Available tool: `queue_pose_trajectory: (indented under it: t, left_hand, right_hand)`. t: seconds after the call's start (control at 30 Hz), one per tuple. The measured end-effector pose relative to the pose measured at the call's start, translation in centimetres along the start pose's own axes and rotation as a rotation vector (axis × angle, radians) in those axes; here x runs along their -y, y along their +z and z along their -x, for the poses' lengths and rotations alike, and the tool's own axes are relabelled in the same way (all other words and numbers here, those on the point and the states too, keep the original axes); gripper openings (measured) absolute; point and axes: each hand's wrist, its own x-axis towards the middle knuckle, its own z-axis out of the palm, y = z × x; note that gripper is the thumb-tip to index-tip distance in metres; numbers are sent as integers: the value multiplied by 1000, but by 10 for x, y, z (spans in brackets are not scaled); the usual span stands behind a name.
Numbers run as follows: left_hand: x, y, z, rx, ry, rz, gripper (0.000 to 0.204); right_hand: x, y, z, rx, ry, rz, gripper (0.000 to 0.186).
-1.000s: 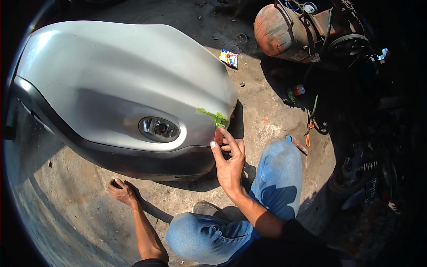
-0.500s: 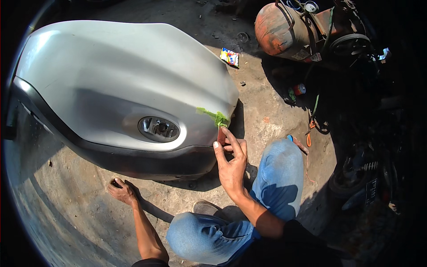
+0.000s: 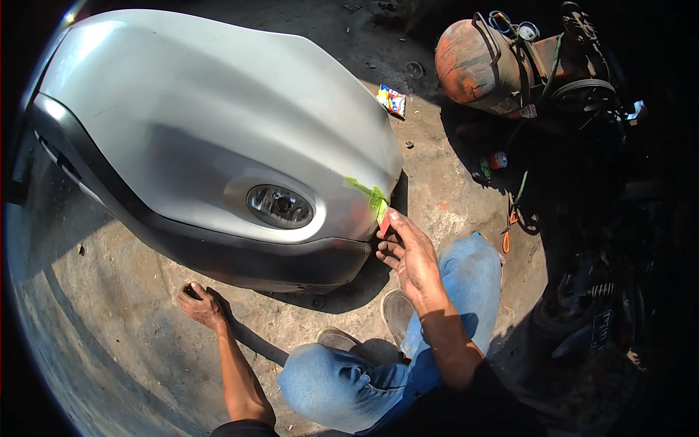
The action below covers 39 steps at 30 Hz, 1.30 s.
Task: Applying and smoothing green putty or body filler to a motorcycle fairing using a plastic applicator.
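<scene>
A silver car bumper (image 3: pixel 211 95) with black lower trim (image 3: pixel 240 258) and a fog light (image 3: pixel 281 207) lies on the ground before me. Green body filler (image 3: pixel 375 197) is smeared near its right end. My right hand (image 3: pixel 419 262) pinches a small red spreader (image 3: pixel 384 223) between thumb and fingers; its upper edge, streaked with green, meets the filler. Below the bumper, my left hand (image 3: pixel 202 306) is down by the ground with curled fingers. A dark patch shows between thumb and fingers there, and I cannot make out whether it is an object.
Beyond the bumper stand a rusty air compressor tank (image 3: pixel 473 65) and a belt wheel (image 3: pixel 582 98). A colourful packet (image 3: pixel 392 100), a can (image 3: pixel 498 160) and an orange cord (image 3: pixel 508 233) lie on the concrete. My jeans-clad knees (image 3: pixel 466 273) are close to the right arm.
The view has shifted, so the bumper sits farther right. My right hand has turned, and the spreader has gone from nearly upright to slanted, with more green showing on it. The left hand stays put.
</scene>
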Motion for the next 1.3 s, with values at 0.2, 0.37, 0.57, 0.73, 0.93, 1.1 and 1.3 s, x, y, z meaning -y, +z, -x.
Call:
queue_pose_trajectory:
  t: [0.2, 0.37, 0.57, 0.73, 0.93, 1.1, 1.3]
  left_hand:
    - [-5, -2, -1, 12, -14, 35, 42]
    - [-3, -3, -1, 21, -16, 15, 42]
    - [-5, -3, -1, 16, -20, 43, 41]
    - [-5, -2, 0, 20, -25, 38, 41]
    - [-4, -3, 0, 18, -13, 18, 40]
    - [-7, -4, -1, 32, -9, 15, 39]
    - [-6, -2, -2, 0, 4, 22, 39]
  right_hand:
    - [17, 3, -1, -6, 79, -30, 40]
    - [23, 11, 4, -13, 115, -52, 37]
    - [28, 19, 7, -16, 133, -83, 36]
    - [30, 24, 9, -11, 144, -109, 34]
    - [37, 30, 12, 1, 148, -122, 34]
    - [49, 28, 21, 157, 99, -305, 32]
    - [33, 5, 13, 15, 100, -278, 31]
